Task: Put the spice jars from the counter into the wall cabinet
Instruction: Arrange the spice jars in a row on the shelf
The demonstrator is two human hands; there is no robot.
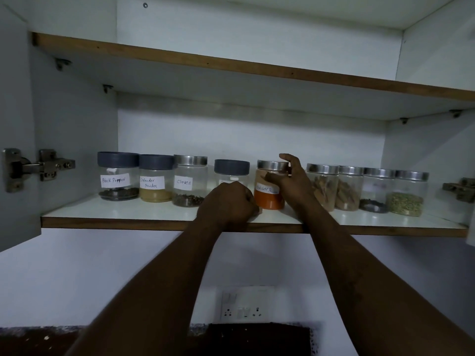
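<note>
Several spice jars stand in a row on the wall cabinet's lower shelf [128,214]. From the left: black pepper jar [117,176], coriander powder jar [155,178], cloves jar [189,179], and a blue-lidded jar [231,170] partly hidden behind my left hand. My left hand [227,202] is a closed fist resting on the shelf's front edge with nothing seen in it. My right hand [290,181] wraps the red chilli powder jar [268,195], thumb across its front and fingers behind the steel lid. The jar stands on the shelf.
Right of the chilli jar stand several steel-lidded jars [366,188] with sticks, dark seeds and green seeds. An upper shelf [231,65] spans above. Door hinges sit at the far left [38,167] and right [460,188]. A wall socket [244,304] lies below.
</note>
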